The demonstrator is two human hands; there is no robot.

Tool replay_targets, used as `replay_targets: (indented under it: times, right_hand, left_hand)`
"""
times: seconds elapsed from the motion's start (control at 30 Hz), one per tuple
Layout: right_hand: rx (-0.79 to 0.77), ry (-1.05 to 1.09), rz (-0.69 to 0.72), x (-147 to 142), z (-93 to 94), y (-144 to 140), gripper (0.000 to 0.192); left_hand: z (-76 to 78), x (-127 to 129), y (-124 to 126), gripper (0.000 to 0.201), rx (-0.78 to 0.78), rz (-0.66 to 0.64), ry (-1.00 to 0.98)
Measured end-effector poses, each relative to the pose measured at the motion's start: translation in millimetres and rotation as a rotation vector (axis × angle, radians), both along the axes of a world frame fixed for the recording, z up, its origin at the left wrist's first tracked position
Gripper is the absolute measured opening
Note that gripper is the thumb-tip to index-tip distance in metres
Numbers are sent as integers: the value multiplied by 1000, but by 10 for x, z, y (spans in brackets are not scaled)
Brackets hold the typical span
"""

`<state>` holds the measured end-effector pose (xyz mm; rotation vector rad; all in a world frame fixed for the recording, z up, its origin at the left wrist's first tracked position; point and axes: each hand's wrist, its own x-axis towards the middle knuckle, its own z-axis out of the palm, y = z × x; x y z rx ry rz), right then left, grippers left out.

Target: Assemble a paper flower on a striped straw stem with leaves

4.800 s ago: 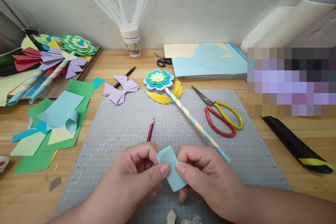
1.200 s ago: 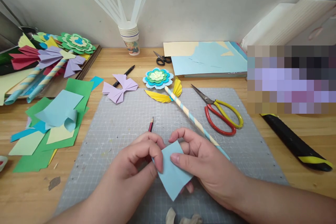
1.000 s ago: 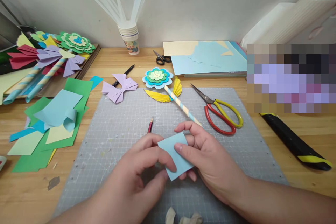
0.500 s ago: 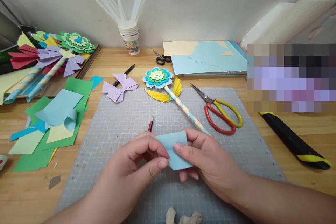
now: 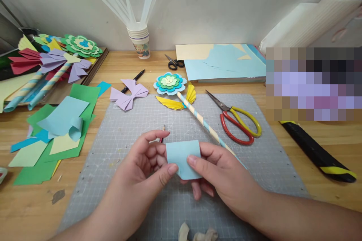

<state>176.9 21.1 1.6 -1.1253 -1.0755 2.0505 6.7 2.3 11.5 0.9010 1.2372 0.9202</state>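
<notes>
While held above the grey gridded cutting mat (image 5: pixel 118 147), the small light-blue paper square (image 5: pixel 183 159) is clamped by both grips: left hand (image 5: pixel 143 171) at its left edge, right hand (image 5: pixel 219 175) at its right. Judged light, limp, easily creased; edges suit holding.

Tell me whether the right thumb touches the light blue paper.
Touching. The head view shows the right hand with its thumb tip pressed flat on the light blue paper.
</notes>
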Motion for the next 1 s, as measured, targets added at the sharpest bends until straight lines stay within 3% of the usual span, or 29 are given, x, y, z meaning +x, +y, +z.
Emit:
replay_targets:
  times: [0.17,0.4,0.57,0.77,1.0]
  right_hand:
    - [-17,28,22,1,-2,-4,25]
    - [-66,-19,-56,24,-74,-19,31]
    - [-90,-9,-73,21,-62,-15,31]
    - [-92,6,-45,15,-48,2,31]
    - [-72,21,8,15,1,3,32]
  left_hand:
    - [39,6,19,41,-45,-26,-46]
    - [33,-18,-20,31,-10,-47,80]
    - [33,-25,-49,16,53,-70,158]
    - [46,-3,-32,25,318,-186,317]
    - [38,-33,-15,9,316,-227,304]
